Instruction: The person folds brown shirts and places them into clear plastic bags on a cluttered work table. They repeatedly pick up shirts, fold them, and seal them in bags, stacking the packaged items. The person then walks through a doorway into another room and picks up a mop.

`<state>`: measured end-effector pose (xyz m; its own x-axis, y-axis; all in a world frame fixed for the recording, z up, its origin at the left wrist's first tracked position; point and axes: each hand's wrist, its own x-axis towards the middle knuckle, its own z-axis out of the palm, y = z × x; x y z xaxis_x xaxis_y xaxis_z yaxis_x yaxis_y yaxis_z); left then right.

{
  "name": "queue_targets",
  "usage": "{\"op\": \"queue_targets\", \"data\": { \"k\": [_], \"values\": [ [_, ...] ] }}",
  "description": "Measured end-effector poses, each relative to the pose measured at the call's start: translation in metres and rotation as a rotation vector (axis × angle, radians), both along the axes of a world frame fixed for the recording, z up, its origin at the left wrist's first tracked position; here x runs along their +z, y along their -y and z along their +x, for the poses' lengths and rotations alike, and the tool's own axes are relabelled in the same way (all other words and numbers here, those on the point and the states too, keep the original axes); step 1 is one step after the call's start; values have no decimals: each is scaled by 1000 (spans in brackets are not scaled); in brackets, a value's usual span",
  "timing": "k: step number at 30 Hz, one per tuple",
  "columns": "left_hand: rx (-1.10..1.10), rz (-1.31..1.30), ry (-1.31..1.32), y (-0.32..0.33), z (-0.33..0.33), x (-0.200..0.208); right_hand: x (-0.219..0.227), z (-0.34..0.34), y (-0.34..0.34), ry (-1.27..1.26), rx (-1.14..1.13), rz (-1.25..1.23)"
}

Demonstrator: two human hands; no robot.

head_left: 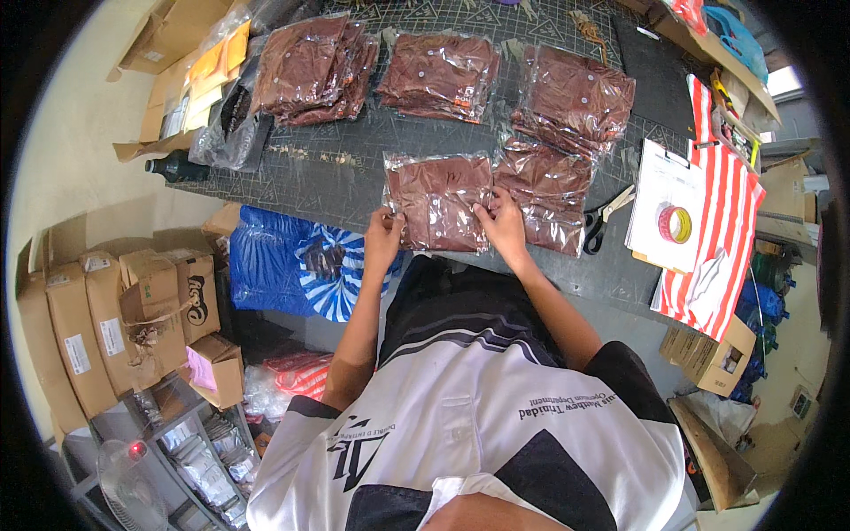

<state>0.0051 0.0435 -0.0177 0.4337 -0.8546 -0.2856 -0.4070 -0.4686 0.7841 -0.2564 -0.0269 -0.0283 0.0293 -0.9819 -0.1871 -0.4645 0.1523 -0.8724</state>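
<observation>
A maroon garment folded in a clear plastic bag (440, 202) lies flat at the table's near edge. My left hand (383, 234) pinches its left side near the lower corner. At its right edge, my right hand (503, 226) has its fingers closed on the plastic. Just right of it, partly behind my right hand, lie more bagged maroon garments (549, 190). Farther back sit three more groups of them: a stack (310, 71) at left, another (440, 75) in the middle and a third (575, 97) at right.
Scissors (605, 221) with black handles lie right of the garments. A clipboard (664, 199) bears a roll of tape (675, 225), beside red-and-white striped plastic (717, 221). A dark bottle (177, 166) lies at the table's left edge. Cardboard boxes (115, 327) and a fan (128, 487) stand lower left.
</observation>
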Motion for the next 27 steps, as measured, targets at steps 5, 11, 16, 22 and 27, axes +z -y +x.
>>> {"op": "queue_targets", "data": {
  "k": [5,11,16,22,27],
  "values": [
    [-69,-29,-317,3,23,-23,-6,4,6,285,6,114],
    [-179,-219,-421,45,31,45,20,4,26,492,29,-71],
    [-270,-378,-308,132,45,130,113,9,81,426,47,-84],
    [-324,-478,-353,204,52,223,210,2,139,478,52,-73],
    [-385,-623,-431,295,55,184,192,30,235,413,-138,-182]
  ]
}}
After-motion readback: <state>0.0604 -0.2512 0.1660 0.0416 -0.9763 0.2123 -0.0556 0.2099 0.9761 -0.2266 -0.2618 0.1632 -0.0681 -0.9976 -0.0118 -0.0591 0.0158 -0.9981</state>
